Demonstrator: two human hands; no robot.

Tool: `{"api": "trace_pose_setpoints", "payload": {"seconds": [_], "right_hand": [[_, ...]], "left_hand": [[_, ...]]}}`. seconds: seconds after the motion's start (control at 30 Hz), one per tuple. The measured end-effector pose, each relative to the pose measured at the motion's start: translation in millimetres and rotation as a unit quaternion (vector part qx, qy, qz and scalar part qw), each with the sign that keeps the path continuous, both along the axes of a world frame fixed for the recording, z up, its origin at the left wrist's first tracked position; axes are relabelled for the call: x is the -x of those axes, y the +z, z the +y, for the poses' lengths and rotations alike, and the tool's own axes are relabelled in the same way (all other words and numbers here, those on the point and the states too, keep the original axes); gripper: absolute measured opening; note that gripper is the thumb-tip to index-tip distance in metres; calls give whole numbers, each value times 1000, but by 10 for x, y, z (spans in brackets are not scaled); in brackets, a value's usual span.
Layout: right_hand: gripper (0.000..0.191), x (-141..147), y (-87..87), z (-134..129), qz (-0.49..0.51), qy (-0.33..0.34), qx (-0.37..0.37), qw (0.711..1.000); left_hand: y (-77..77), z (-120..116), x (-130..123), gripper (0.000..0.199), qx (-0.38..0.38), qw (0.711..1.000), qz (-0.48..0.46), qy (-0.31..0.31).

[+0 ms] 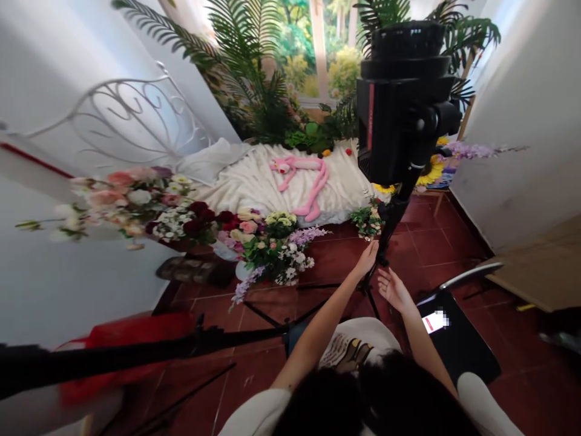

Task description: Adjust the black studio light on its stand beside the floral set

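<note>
A large black studio light [390, 115] stands upright on a black light stand [394, 227] just in front of me. My left hand [367, 260] is closed round the left side of the stand's pole, below the light; part of its grip is hidden. To the right of the pole, near a small knob [382, 261], my right hand [394, 292] has its fingers apart and holds nothing. A ring shows on one of its fingers. The stand's legs spread over the red tiled floor between my arms.
A pink plush toy [308, 172] lies on a cream draped bed [254, 175], with flowers [272, 248] along its front. At right, a phone [434, 321] rests on a black chair seat [472, 339]. Another black pole [181, 348] crosses the lower left, before a red cloth [136, 330].
</note>
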State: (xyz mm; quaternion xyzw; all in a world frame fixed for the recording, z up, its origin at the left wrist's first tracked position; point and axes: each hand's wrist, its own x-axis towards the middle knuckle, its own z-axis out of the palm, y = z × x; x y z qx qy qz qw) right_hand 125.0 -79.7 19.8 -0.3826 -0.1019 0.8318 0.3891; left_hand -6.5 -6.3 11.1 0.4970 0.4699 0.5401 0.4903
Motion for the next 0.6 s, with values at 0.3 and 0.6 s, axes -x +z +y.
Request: {"api": "trace_pose_setpoints", "payload": {"seconds": [0.3, 0.6], "right_hand": [[17, 31, 60, 201, 58, -20, -31, 998], [29, 27, 109, 176, -466, -102, -325, 816]], "left_hand": [[-21, -42, -51, 59, 4, 1000, 0, 10], [-67, -25, -128, 53, -14, 999, 17, 40]]}}
